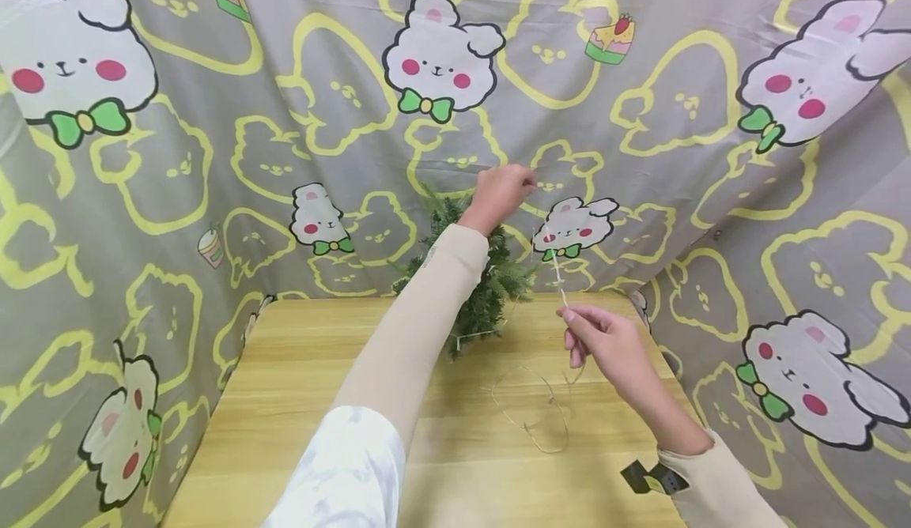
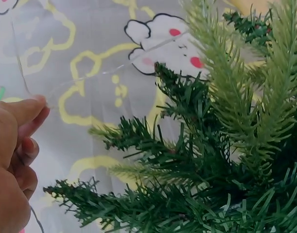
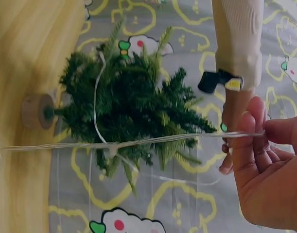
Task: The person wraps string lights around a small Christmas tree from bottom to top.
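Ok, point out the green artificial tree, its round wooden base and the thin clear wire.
Green artificial tree (image 3: 131, 97), right wrist view: middle of its branches.
Round wooden base (image 3: 34, 111), right wrist view: its side.
Thin clear wire (image 3: 163, 140), right wrist view: straight stretch in front of the tree.

String — smooth, shiny, plastic-looking | tree — bristly plastic | tabletop: smooth wood grain, slight sheen | backdrop: creased cloth

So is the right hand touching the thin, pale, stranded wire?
Touching: the right wrist view shows the right hand pinching the wire where it crosses the fingers.
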The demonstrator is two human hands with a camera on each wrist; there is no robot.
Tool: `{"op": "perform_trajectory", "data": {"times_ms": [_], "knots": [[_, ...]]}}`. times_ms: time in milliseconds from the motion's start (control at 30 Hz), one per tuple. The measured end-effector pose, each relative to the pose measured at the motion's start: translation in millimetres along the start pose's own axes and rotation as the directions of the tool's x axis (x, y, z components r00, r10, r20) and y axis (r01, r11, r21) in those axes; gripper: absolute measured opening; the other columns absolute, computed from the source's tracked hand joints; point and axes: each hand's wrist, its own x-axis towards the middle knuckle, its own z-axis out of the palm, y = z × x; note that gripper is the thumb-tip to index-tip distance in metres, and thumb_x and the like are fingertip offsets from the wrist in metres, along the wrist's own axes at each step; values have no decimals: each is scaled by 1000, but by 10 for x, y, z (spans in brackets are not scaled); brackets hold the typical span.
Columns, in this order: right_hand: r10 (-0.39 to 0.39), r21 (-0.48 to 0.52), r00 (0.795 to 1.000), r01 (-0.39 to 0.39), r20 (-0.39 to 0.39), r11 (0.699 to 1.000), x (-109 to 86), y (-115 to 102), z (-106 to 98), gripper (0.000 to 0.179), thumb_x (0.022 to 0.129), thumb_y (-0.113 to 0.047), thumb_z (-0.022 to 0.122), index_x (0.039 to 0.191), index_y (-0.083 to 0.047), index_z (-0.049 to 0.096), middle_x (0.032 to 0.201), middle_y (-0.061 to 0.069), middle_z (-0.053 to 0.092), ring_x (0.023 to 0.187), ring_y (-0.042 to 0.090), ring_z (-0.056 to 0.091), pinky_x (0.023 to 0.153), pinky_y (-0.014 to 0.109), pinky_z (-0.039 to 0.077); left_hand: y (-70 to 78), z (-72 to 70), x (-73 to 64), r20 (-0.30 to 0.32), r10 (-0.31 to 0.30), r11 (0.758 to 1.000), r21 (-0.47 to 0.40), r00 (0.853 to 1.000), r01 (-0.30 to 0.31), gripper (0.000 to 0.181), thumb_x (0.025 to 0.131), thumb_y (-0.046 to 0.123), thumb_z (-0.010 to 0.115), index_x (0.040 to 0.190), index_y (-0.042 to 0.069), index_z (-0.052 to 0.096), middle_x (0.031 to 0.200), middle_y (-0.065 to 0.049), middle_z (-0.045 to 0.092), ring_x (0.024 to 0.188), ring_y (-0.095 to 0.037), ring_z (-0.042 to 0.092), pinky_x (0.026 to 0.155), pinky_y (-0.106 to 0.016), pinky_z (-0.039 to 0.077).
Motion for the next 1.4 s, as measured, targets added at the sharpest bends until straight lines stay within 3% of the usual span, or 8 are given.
{"op": "perform_trajectory", "data": {"times_ms": [167,467,600,700,867,1000,1133,1400], "knots": [[39,-14,999,-39,24,999,-95,-24,101,38,101,-35,62,120,-2,69,80,19,67,58,22,66,63,35,59,-98,59,21,-13,-20,1000,18,1000,20,39,105,19,50,70,19,35,66,3,35,64,-14,33,70,-31,29],[8,-15,998,-7,58,1000,-244,-109,206,33,103,-32,60,116,-3,70,78,14,68,60,23,67,65,35,60,-214,66,65,0,-55,998,41,999,54,49,104,31,58,72,19,23,67,3,22,65,-14,26,70,-31,27],[-40,-9,996,41,82,999,-300,-158,237,32,103,-30,59,116,-3,70,78,13,68,60,23,67,66,35,60,-278,30,93,13,-107,993,53,994,106,41,103,29,59,67,17,43,67,4,44,69,-12,41,79,-33,38],[-62,-12,994,63,92,998,-329,-201,256,31,103,-30,59,116,-4,70,78,11,69,60,23,68,67,34,60,-344,-11,124,27,-154,987,48,988,152,22,103,28,60,87,24,75,92,8,72,85,-11,61,93,-42,46],[-70,-43,994,74,83,996,-337,-259,264,32,104,-32,57,117,-5,70,80,7,71,66,22,71,75,30,59,-441,-82,173,55,-196,980,-16,979,197,18,101,29,63,110,29,79,116,10,74,104,-15,67,100,-50,44],[-77,-73,995,81,63,994,-318,-290,261,32,104,-35,57,115,-8,70,82,4,73,74,20,73,82,27,58,-496,-109,176,41,-195,980,-41,980,197,15,100,27,65,94,24,77,97,8,73,89,-14,63,97,-49,45],[-85,-81,995,89,52,993,-288,-320,260,32,104,-38,56,114,-11,71,81,2,73,75,20,73,83,27,58,-553,-94,158,19,-170,985,8,985,170,35,100,19,61,66,25,54,70,10,48,68,-11,41,79,-38,42],[-91,-41,994,94,54,995,-193,-329,256,33,104,-36,57,117,-10,70,81,7,72,70,23,73,82,30,59,-609,-74,117,126,-112,992,73,986,103,37,82,-6,41,56,18,31,57,2,24,62,-17,23,66,-33,29]]}}
